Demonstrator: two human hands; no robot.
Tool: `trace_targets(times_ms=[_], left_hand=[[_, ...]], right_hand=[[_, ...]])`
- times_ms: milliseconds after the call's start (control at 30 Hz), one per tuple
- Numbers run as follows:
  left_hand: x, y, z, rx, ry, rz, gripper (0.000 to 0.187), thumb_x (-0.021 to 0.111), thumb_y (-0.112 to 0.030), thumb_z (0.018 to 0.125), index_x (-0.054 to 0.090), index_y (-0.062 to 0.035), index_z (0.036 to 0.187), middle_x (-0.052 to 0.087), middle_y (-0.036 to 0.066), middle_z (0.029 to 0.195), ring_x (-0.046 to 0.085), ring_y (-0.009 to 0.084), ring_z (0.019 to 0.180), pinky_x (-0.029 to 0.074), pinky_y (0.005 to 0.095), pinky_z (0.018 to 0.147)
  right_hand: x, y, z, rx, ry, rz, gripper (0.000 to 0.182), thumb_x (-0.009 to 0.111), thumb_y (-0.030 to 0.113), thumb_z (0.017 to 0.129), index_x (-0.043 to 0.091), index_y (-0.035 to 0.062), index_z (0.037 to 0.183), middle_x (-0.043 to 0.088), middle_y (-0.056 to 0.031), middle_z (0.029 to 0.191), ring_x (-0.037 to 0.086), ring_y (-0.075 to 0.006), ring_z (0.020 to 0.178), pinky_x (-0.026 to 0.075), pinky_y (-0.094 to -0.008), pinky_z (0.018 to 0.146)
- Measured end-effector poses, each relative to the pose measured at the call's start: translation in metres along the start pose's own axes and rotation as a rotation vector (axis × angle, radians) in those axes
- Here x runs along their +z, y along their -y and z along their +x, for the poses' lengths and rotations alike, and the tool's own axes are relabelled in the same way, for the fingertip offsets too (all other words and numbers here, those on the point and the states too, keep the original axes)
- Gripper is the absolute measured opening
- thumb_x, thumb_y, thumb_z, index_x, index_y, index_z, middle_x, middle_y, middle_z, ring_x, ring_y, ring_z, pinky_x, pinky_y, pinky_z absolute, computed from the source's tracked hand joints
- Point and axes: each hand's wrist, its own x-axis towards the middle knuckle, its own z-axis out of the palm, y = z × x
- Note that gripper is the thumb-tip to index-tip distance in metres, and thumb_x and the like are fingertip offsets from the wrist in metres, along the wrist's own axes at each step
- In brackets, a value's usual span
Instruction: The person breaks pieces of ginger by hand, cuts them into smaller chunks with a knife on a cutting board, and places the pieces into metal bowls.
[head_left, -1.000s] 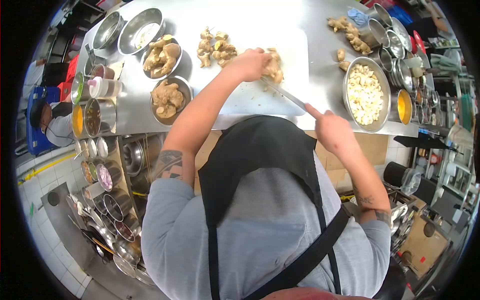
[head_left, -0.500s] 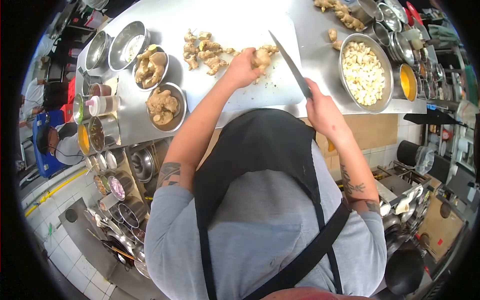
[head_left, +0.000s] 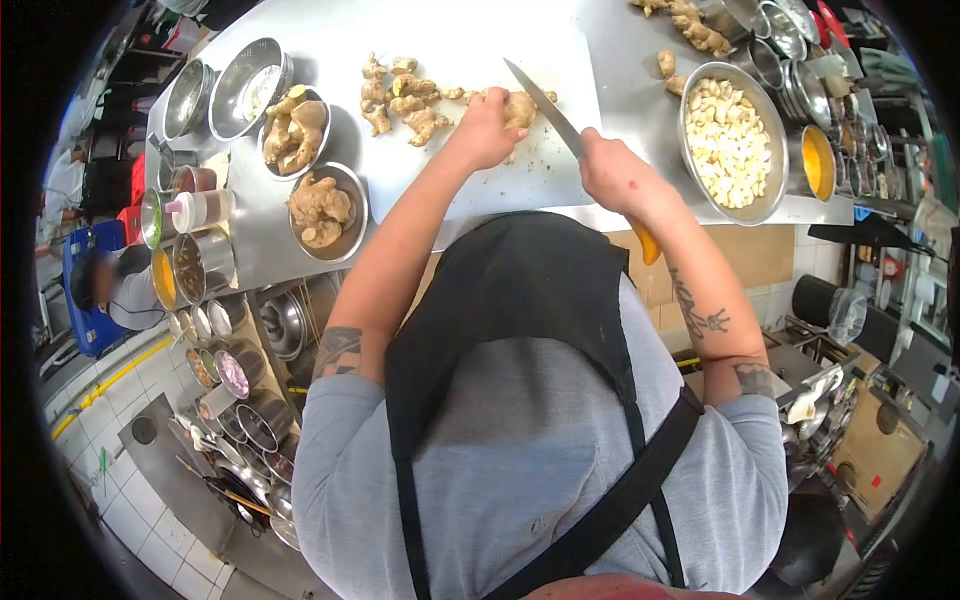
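My left hand is closed on a knobbly piece of ginger, pressing it on the white cutting board. In my right hand is a large kitchen knife, its yellow handle showing below the fist. The blade points up and to the left, overlapping the right part of the ginger. Crumbs of peel lie on the board just below it. More unpeeled ginger lies on the board to the left of my left hand.
A big steel bowl of pale cut pieces stands right of the board. Left of it are two bowls of ginger roots, steel colanders and a squeeze bottle. Sauce pots line both sides. A person is at far left.
My right hand has moved left and up, bringing the knife blade over to the ginger. My left hand has stayed on the ginger, shifting slightly.
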Motion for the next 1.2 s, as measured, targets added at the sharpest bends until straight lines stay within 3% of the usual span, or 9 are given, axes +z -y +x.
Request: trace_targets(times_ms=[167, 267, 367, 567, 667, 767, 933, 1100, 1200], left_hand=[[-0.005, -0.005, -0.001, 0.006, 0.043, -0.002, 0.063, 0.073, -0.028, 0.095, 0.043, -0.0018, 0.144, 0.053, 0.029, 0.138, 0.057, 0.0426, 0.125, 0.048, 0.0467, 0.106], [-0.007, -0.006, -0.001, 0.009, 0.059, -0.006, 0.063, 0.073, -0.028, 0.095, 0.043, -0.0014, 0.144, 0.052, 0.029, 0.138, 0.057, 0.0432, 0.126, 0.048, 0.0469, 0.106], [-0.003, 0.002, 0.0, 0.056, 0.024, 0.0, 0.063, 0.073, -0.027, 0.095, 0.043, -0.002, 0.144, 0.052, 0.029, 0.135, 0.057, 0.0443, 0.124, 0.048, 0.0471, 0.105], [0.015, 0.021, -0.01, 0.162, -0.102, -0.054, 0.063, 0.074, -0.023, 0.092, 0.044, -0.0048, 0.144, 0.054, 0.028, 0.128, 0.058, 0.0456, 0.119, 0.049, 0.0488, 0.103], [0.005, 0.011, -0.04, 0.084, -0.05, 0.02, 0.061, 0.076, -0.023, 0.09, 0.049, -0.005, 0.142, 0.055, 0.027, 0.128, 0.06, 0.0442, 0.117, 0.051, 0.0473, 0.1], [-0.016, -0.016, -0.052, 0.098, -0.126, 0.383, 0.059, 0.078, -0.026, 0.088, 0.055, -0.0057, 0.139, 0.055, 0.025, 0.131, 0.06, 0.0406, 0.12, 0.051, 0.0442, 0.1], [0.007, -0.046, 0.008, 0.235, -0.125, 0.251, 0.05, 0.077, -0.029, 0.086, 0.064, -0.0123, 0.131, 0.058, 0.017, 0.133, 0.056, 0.0369, 0.125, 0.049, 0.0453, 0.103], [0.033, -0.026, 0.057, 0.176, -0.122, 0.21, 0.033, 0.071, -0.021, 0.088, 0.07, -0.0147, 0.12, 0.061, 0.015, 0.126, 0.058, 0.0346, 0.117, 0.051, 0.0427, 0.102], [0.008, -0.01, 0.045, 0.196, -0.289, -0.009, 0.029, 0.071, -0.015, 0.086, 0.073, -0.0145, 0.115, 0.064, 0.013, 0.12, 0.06, 0.0322, 0.114, 0.052, 0.042, 0.099]], right_hand=[[-0.017, 0.008, 0.007, 0.076, 0.129, 0.042, 0.023, 0.047, 0.013, 0.102, 0.049, -0.0067, 0.114, 0.068, -0.0342, 0.095, 0.067, -0.0511, 0.089, 0.054, -0.0534, 0.081], [0.004, -0.001, 0.025, 0.021, 0.059, 0.039, 0.024, 0.048, 0.014, 0.102, 0.048, -0.0071, 0.115, 0.068, -0.0348, 0.096, 0.066, -0.0524, 0.091, 0.054, -0.0547, 0.083], [0.021, 0.0, 0.038, 0.018, -0.005, 0.073, 0.028, 0.048, 0.003, 0.092, 0.051, -0.0094, 0.117, 0.069, -0.0367, 0.102, 0.069, -0.0483, 0.102, 0.056, -0.0513, 0.089], [0.072, -0.005, 0.075, 0.0, -0.167, 0.178, 0.028, 0.05, 0.01, 0.096, 0.051, -0.0085, 0.117, 0.069, -0.037, 0.1, 0.068, -0.0492, 0.101, 0.055, -0.053, 0.088], [0.056, -0.006, 0.052, -0.045, -0.225, 0.182, 0.027, 0.052, 0.016, 0.099, 0.052, -0.0059, 0.115, 0.069, -0.0355, 0.094, 0.067, -0.0516, 0.095, 0.054, -0.0563, 0.086], [0.039, -0.018, 0.04, -0.074, -0.403, 0.238, 0.025, 0.056, 0.02, 0.101, 0.052, -0.0015, 0.114, 0.067, -0.0344, 0.093, 0.063, -0.0552, 0.092, 0.05, -0.0579, 0.082], [0.029, -0.052, 0.059, -0.015, -0.509, 0.322, 0.027, 0.056, 0.017, 0.099, 0.054, -0.0032, 0.117, 0.069, -0.0337, 0.095, 0.065, -0.0547, 0.09, 0.052, -0.0588, 0.081], [0.047, -0.05, 0.059, 0.161, -0.224, 0.618, 0.022, 0.057, 0.018, 0.101, 0.052, -0.0007, 0.112, 0.067, -0.0151, 0.073, 0.064, -0.0254, 0.052, 0.052, -0.0397, 0.049], [0.063, -0.057, 0.058, 0.091, -0.257, 0.71, 0.019, 0.057, 0.016, 0.102, 0.052, 0.0005, 0.111, 0.064, -0.0091, 0.07, 0.058, -0.017, 0.046, 0.047, -0.0344, 0.042]])
